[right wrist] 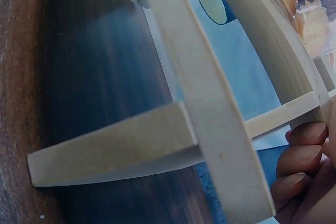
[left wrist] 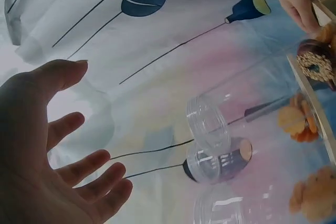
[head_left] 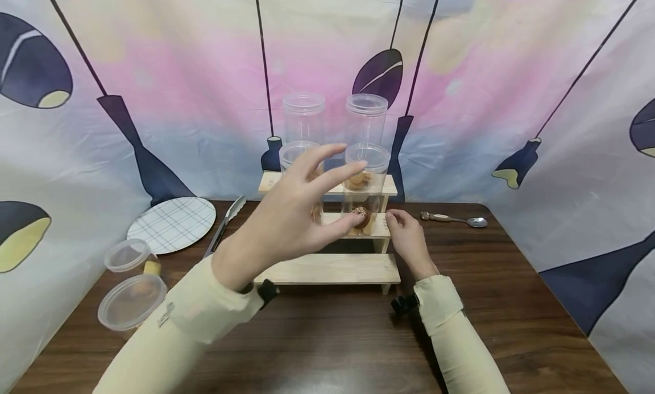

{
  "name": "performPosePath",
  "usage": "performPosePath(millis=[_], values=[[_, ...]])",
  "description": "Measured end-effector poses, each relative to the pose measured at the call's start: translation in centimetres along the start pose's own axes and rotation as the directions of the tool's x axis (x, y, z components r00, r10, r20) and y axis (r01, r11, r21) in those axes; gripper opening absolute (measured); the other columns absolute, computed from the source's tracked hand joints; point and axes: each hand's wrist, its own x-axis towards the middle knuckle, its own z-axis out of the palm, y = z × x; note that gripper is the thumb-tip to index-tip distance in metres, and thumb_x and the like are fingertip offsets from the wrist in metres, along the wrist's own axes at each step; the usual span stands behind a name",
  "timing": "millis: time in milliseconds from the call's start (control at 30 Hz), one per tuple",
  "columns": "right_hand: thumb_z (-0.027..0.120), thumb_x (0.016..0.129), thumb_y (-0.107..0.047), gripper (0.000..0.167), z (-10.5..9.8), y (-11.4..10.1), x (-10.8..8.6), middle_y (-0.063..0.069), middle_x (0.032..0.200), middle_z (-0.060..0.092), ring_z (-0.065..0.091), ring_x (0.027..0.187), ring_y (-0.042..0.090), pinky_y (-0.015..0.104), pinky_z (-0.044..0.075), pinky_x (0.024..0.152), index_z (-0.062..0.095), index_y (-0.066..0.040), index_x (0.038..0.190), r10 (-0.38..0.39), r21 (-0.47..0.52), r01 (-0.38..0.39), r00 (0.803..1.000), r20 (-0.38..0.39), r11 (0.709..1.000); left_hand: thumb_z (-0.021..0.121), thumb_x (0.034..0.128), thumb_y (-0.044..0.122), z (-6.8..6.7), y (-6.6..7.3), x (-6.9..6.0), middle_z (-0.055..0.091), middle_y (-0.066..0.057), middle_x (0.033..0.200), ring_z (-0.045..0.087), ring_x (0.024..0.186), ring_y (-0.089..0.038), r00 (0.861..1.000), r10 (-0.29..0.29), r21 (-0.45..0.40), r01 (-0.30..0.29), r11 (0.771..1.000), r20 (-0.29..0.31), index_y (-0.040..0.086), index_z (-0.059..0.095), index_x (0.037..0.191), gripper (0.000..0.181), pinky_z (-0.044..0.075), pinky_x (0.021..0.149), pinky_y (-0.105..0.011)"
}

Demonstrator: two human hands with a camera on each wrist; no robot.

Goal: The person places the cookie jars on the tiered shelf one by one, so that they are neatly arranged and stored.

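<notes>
head view — left hand (head_left: 287, 213) spread before clear jars (head_left: 375, 185) — right hand (head_left: 409, 241) gripping the wooden stand (head_left: 330, 269).

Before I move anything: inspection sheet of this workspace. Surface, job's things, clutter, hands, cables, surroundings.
Surface: dark wood-grain table
Job's things: tiered wooden stand; four clear jars on its upper two tiers
Clutter: checked plate, tongs, two lidded containers at left; spoon at right
Hands: left hand open before the jars, not touching them; right hand grips the stand's right side
Cables: nothing seen
Surroundings: printed fabric backdrop behind and at both sides
</notes>
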Motion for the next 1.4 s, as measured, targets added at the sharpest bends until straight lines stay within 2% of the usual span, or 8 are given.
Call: performPosePath(millis=[167, 400, 633, 900, 1033, 1100, 1300, 1400], values=[[0.047, 0.105, -0.042, 0.048, -0.1, 0.3, 0.1, 0.018, 0.129, 0.062, 0.061, 0.112, 0.034, 0.050, 0.051, 0.090, 0.058, -0.009, 0.138, -0.003, 0.005, 0.003, 1.000, -0.009, 1.000, 0.081, 0.0813, 0.029, -1.9, 0.0, -3.1, 0.045, -0.015, 0.149, 0.049, 0.128, -0.030, 0.999, -0.017, 0.032, 0.016, 0.999, 0.032, 0.016, 0.059, 0.139, 0.064, 0.047, 0.095, -0.046], [0.048, 0.105, -0.041, 0.047, -0.2, 0.6, 0.0, 0.017, 0.129, 0.063, 0.062, 0.110, 0.034, 0.049, 0.051, 0.088, 0.059, -0.009, 0.137, 0.005, 0.002, -0.005, 1.000, -0.021, 1.000, 0.081, 0.0810, 0.029, -3.9, -1.4, -7.7, 0.041, -0.011, 0.153, 0.043, 0.134, -0.034, 0.982, -0.158, 0.092, 0.149, 0.985, 0.103, 0.022, 0.055, 0.144, 0.069, 0.043, 0.099, -0.050], [0.048, 0.105, -0.041, 0.046, -0.1, 0.6, 0.0, 0.017, 0.126, 0.065, 0.063, 0.107, 0.033, 0.048, 0.051, 0.087, 0.061, -0.009, 0.135, -0.001, -0.003, 0.000, 1.000, -0.030, 1.000, 0.077, 0.0845, 0.040, -6.1, -2.9, -11.6, 0.050, -0.013, 0.144, 0.050, 0.126, -0.037, 0.961, -0.248, 0.195, 0.221, 0.956, 0.126, 0.021, 0.057, 0.143, 0.065, 0.044, 0.096, -0.055], [0.047, 0.105, -0.042, 0.048, 0.0, 0.2, -0.1, 0.017, 0.127, 0.064, 0.062, 0.109, 0.033, 0.048, 0.051, 0.087, 0.059, -0.009, 0.137, -0.004, 0.011, 0.004, 1.000, -0.013, 1.000, 0.088, 0.0712, 0.040, -8.7, -4.3, -16.8, 0.054, -0.018, 0.136, 0.054, 0.115, -0.044, 0.914, -0.387, 0.363, 0.322, 0.874, 0.123, 0.022, 0.060, 0.138, 0.075, 0.046, 0.081, -0.063], [0.046, 0.105, -0.041, 0.047, 0.0, -0.2, 0.1, 0.016, 0.117, 0.066, 0.063, 0.094, 0.030, 0.042, 0.050, 0.078, 0.059, -0.009, 0.136, -0.020, -0.007, 0.020, 1.000, -0.021, 1.000, 0.091, 0.0651, 0.038, -10.0, -4.9, -19.5, 0.054, -0.022, 0.133, 0.052, 0.114, -0.047, 0.866, -0.490, 0.419, 0.411, 0.810, 0.098, 0.019, 0.062, 0.135, 0.078, 0.044, 0.078, -0.067], [0.045, 0.106, -0.041, 0.047, 0.0, -0.3, 0.1, 0.016, 0.110, 0.067, 0.061, 0.086, 0.028, 0.039, 0.048, 0.071, 0.059, -0.009, 0.136, -0.023, -0.017, 0.022, 0.999, -0.028, 1.000, 0.093, 0.0627, 0.036, -10.6, -5.3, -20.7, 0.054, -0.024, 0.130, 0.051, 0.111, -0.048, 0.851, -0.518, 0.419, 0.442, 0.793, 0.082, 0.016, 0.063, 0.132, 0.078, 0.043, 0.078, -0.067], [0.044, 0.106, -0.042, 0.049, 0.0, -0.3, -0.1, 0.016, 0.113, 0.067, 0.062, 0.087, 0.027, 0.038, 0.048, 0.072, 0.058, -0.009, 0.138, -0.006, -0.027, 0.005, 1.000, -0.019, 1.000, 0.095, 0.0558, 0.035, -11.7, -5.9, -23.3, 0.057, -0.021, 0.123, 0.055, 0.101, -0.048, 0.869, -0.494, 0.399, 0.444, 0.802, 0.027, 0.010, 0.066, 0.123, 0.077, 0.043, 0.076, -0.060], [0.044, 0.105, -0.043, 0.049, 0.1, -0.1, -0.3, 0.016, 0.119, 0.066, 0.063, 0.094, 0.030, 0.041, 0.050, 0.078, 0.058, -0.010, 0.138, 0.008, -0.018, -0.008, 1.000, -0.011, 1.000, 0.095, 0.0558, 0.033, -11.7, -6.0, -24.2, 0.057, -0.020, 0.123, 0.055, 0.102, -0.048, 0.853, -0.521, 0.402, 0.467, 0.788, 0.031, 0.012, 0.065, 0.127, 0.080, 0.042, 0.077, -0.060]])
